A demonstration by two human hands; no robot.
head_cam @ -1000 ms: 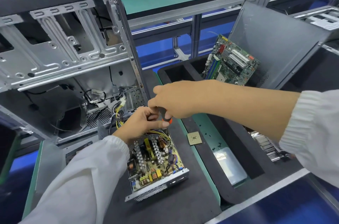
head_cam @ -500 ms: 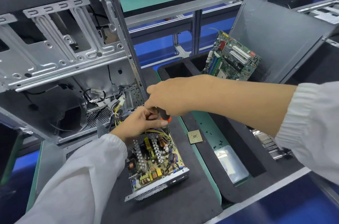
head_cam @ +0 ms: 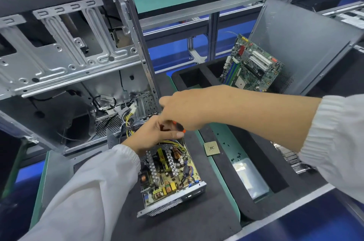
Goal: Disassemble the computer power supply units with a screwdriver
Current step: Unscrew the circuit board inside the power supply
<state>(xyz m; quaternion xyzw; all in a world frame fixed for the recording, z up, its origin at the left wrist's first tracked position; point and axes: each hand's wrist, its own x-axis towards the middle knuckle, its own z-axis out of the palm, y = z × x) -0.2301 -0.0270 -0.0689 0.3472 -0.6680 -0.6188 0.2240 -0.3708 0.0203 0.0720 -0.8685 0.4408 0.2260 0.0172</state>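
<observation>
Screwdriver with black-and-orange handle [head_cam: 179, 128] sits in the right hand [head_cam: 189, 108], fingers curled round it, tip hidden below at the far end of the open grey metal power supply unit with exposed circuit board [head_cam: 169, 173]. Left hand [head_cam: 155, 134] grips that same far end, touching the yellow wire bundle. Unit's long axis runs away from me on black foam mat [head_cam: 189, 221]. Bare computer case [head_cam: 69, 53] crowds the left; small square CPU chip [head_cam: 211, 148] lies just beside the unit on the right.

Bare stamped-metal computer case [head_cam: 65, 59] at ten o'clock, matt black foam mat [head_cam: 177, 227], perforated metal power supply housing [head_cam: 167, 204], white cloth sleeves [head_cam: 88, 197]
</observation>
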